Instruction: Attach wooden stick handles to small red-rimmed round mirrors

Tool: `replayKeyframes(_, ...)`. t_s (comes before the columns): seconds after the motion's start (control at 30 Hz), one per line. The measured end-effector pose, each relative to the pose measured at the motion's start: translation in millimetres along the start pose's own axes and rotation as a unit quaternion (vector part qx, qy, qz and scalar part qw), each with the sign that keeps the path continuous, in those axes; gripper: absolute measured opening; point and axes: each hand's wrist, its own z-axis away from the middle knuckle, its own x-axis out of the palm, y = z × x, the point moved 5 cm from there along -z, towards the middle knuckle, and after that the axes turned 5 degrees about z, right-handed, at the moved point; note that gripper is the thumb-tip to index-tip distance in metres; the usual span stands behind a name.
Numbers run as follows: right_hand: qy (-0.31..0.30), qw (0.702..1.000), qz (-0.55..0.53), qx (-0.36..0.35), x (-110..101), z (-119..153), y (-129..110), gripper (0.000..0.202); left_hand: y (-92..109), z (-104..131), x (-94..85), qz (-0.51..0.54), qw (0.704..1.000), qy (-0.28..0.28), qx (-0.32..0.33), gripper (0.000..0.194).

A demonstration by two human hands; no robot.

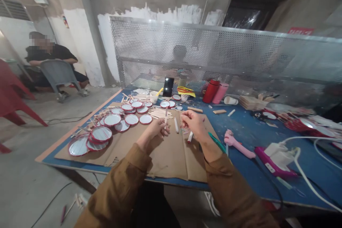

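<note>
My left hand (157,130) is closed around a flat wooden craft stick (166,113), which points up from the fingers. To its right, my right hand (194,123) is pinched with the fingertips together; whatever is between them is too small to make out. Both hands are above a brown cardboard sheet (165,160). Between them lies a white marker-like tube (176,125), and another white tube with a dark red end (190,136) lies under my right hand. More flat wooden sticks (161,113) lie in a pile just beyond my left hand.
Several round red-rimmed mirror-like discs (101,134) overlap on the left. At the back stand a phone (168,86), a paper cup (154,97) and a red bottle (211,91). A pink glue gun (237,144) and a purple power strip (275,162) with cables lie right. A person (50,51) sits far left.
</note>
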Motion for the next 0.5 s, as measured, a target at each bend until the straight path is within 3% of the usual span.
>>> replayKeyframes(0.13,0.065,0.978,0.2,0.003,-42.9,-4.9,-2.2,0.017,-0.7,-1.8,-0.1,-0.011,1.0,0.003,-0.005,0.009)
replayKeyframes(0.23,0.089,0.919,0.378,0.066,-74.5,-13.5,9.6,0.021,-2.2,-2.7,-0.3,-0.023,1.0,0.006,-0.013,0.007)
replayKeyframes(0.3,0.068,0.868,0.473,0.134,-88.9,-18.9,27.1,0.025,-1.5,-2.0,0.2,-0.026,1.0,0.002,-0.008,0.006)
replayKeyframes(0.37,0.029,0.835,0.517,0.188,-95.1,-22.2,48.1,0.026,0.1,-0.8,0.9,-0.024,1.0,-0.004,0.002,0.008)
replayKeyframes(0.5,0.003,0.818,0.525,0.235,-93.8,-26.4,81.0,0.036,-0.1,0.1,1.0,-0.016,1.0,-0.006,-0.007,0.01)
